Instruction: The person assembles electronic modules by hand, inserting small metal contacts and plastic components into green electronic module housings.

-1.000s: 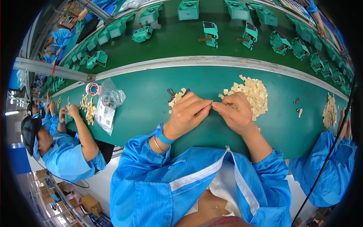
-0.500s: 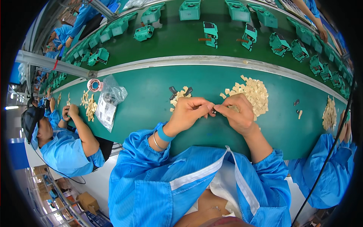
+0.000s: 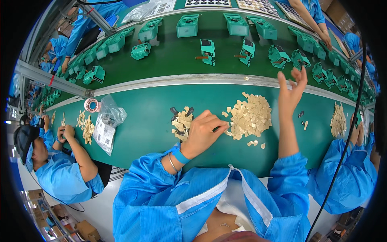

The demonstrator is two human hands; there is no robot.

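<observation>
My left hand (image 3: 204, 135) is over the green work table (image 3: 149, 141), its thumb and fingers pinched together; what they hold, if anything, is too small to make out. Just left of it lies a small heap of beige pieces (image 3: 184, 121) with black parts (image 3: 174, 111) among them. A bigger pile of beige pieces (image 3: 250, 117) lies between my two hands. My right hand (image 3: 293, 89) is raised past the table's far rail, fingers apart and seemingly empty. Its fingertips overlap the near edge of a teal housing (image 3: 299, 56) on the belt; whether they touch, I cannot tell.
Rows of teal housings (image 3: 188, 26) stand on the dark green belt (image 3: 169, 60) beyond a metal rail (image 3: 217, 79). A tape roll (image 3: 92, 105) and clear plastic bag (image 3: 111, 115) lie left. Co-workers sit on both sides; another person's hand (image 3: 325, 38) reaches in at far right.
My hands have parted from their shared pinch. The right hand has gone up and forward toward the belt with its fingers spreading, while the left stays low and pinched. The whole view has shifted slightly.
</observation>
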